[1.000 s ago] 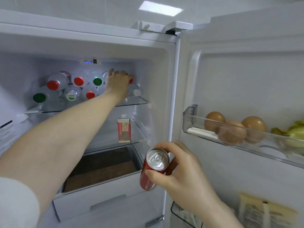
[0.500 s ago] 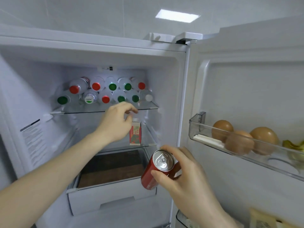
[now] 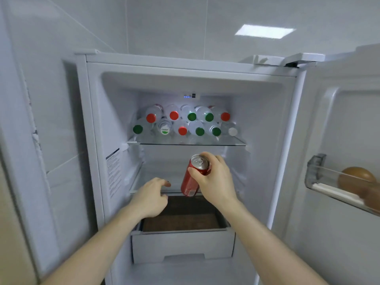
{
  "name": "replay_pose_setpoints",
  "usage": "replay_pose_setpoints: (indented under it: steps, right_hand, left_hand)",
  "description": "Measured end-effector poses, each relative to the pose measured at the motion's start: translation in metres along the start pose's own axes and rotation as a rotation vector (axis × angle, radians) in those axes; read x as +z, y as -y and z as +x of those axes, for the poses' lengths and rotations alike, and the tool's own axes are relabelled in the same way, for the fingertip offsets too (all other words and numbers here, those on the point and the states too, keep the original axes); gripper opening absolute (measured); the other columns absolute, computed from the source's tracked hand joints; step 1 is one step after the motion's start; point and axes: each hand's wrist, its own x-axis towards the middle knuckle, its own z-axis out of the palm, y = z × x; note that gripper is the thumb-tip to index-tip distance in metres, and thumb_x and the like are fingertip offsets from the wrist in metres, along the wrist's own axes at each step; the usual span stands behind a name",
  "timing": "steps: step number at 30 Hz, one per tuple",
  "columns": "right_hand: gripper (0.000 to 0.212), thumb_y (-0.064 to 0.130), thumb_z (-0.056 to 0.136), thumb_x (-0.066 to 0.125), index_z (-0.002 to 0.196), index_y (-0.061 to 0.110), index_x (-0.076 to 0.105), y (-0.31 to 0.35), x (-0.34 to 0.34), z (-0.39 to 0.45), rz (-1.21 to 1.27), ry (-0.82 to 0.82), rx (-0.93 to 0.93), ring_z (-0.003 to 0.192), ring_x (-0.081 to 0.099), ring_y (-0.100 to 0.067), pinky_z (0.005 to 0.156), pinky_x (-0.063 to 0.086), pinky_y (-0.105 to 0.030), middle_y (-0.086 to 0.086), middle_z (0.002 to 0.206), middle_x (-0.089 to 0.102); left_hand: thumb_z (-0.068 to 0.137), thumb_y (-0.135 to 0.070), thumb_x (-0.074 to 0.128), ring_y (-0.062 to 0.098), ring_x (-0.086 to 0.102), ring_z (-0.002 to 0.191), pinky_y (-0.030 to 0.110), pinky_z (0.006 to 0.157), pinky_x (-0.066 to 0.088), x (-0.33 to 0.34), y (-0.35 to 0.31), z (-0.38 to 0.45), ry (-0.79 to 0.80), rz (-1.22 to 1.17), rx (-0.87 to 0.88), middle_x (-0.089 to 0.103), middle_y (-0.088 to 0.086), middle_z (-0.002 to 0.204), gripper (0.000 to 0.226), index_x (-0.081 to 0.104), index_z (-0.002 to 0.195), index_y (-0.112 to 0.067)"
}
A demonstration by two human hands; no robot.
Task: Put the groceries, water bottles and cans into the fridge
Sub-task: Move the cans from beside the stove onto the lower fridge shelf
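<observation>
The right hand (image 3: 216, 179) holds the can (image 3: 194, 175) near its top, thumb on the near side and fingers curled round the far side, so its grip is closed on the metal just below the rim. The can's long axis runs nearly upright, its top tipped toward the camera and its base pointing down and inward at the front edge of the middle shelf (image 3: 148, 191). That shelf lies just beyond and below the base; I judge a short push forward would seat it there. The left hand (image 3: 151, 197) hovers to the left near the same shelf edge, fingers loosely curled and holding nothing, close enough to steady.

The can is smooth red aluminium with a silver lid. On the glass top shelf (image 3: 234, 143) lie clear plastic bottles (image 3: 191, 122), caps outward. Below sits a white drawer (image 3: 183, 245).
</observation>
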Motion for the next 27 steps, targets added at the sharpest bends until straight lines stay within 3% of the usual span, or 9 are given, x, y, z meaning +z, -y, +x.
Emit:
replay_pose_setpoints:
  steps: [4, 9, 15, 19, 24, 27]
  right_hand:
    - [0.05, 0.048, 0.088, 0.075, 0.132, 0.033, 0.056, -0.012, 0.023, 0.026, 0.009, -0.003, 0.061, 0.114, 0.059, -0.013, 0.096, 0.058, -0.037, 0.01, 0.122, 0.058]
    - [0.047, 0.054, 0.082, 0.075, 0.122, 0.034, 0.059, -0.025, 0.038, 0.045, -0.017, -0.022, 0.091, 0.104, 0.062, -0.011, 0.091, 0.06, -0.039, 0.011, 0.112, 0.061]
    - [0.047, 0.049, 0.083, 0.079, 0.123, 0.032, 0.061, -0.03, 0.042, 0.047, 0.001, -0.016, 0.114, 0.104, 0.064, -0.011, 0.09, 0.061, -0.035, 0.009, 0.116, 0.064]
    - [0.048, 0.052, 0.082, 0.078, 0.124, 0.035, 0.061, -0.033, 0.044, 0.053, 0.006, -0.02, 0.116, 0.106, 0.064, -0.011, 0.091, 0.061, -0.037, 0.01, 0.118, 0.065]
    - [0.067, 0.049, 0.09, 0.073, 0.148, 0.028, 0.047, -0.04, 0.032, 0.055, 0.055, 0.035, 0.193, 0.123, 0.061, -0.017, 0.099, 0.058, -0.043, 0.002, 0.142, 0.059]
    - [0.067, 0.049, 0.094, 0.066, 0.152, 0.024, 0.043, -0.047, 0.019, 0.05, -0.063, 0.055, 0.206, 0.133, 0.053, -0.017, 0.11, 0.048, -0.038, 0.002, 0.152, 0.048]
  left_hand:
    - [0.092, -0.032, 0.067, 0.012, 0.052, 0.129, 0.032, 0.106, 0.046, 0.004, -0.005, 0.008, -0.043, -0.107, 0.039, 0.051, -0.01, 0.145, 0.054, 0.05, 0.142, -0.031]
    - [0.085, -0.052, 0.073, 0.009, 0.053, 0.127, 0.042, 0.107, 0.051, 0.019, -0.023, 0.031, -0.049, -0.334, 0.083, 0.053, -0.016, 0.141, 0.071, 0.04, 0.146, -0.037]
    - [0.088, -0.03, 0.077, 0.014, 0.055, 0.13, 0.04, 0.106, 0.051, 0.037, -0.029, 0.056, -0.079, -0.339, 0.104, 0.057, -0.011, 0.141, 0.065, 0.041, 0.142, -0.036]
    - [0.085, -0.029, 0.08, 0.015, 0.061, 0.122, 0.041, 0.101, 0.056, 0.045, -0.034, 0.068, -0.084, -0.323, 0.147, 0.06, -0.009, 0.136, 0.067, 0.041, 0.14, -0.033]
    - [0.092, -0.027, 0.073, 0.02, 0.061, 0.124, 0.043, 0.102, 0.054, 0.05, -0.045, 0.081, -0.076, -0.381, 0.112, 0.061, -0.003, 0.137, 0.06, 0.043, 0.144, -0.026]
    - [0.093, -0.028, 0.071, 0.025, 0.06, 0.124, 0.046, 0.101, 0.052, 0.052, -0.048, 0.091, -0.057, -0.456, 0.044, 0.062, 0.003, 0.136, 0.057, 0.045, 0.144, -0.021]
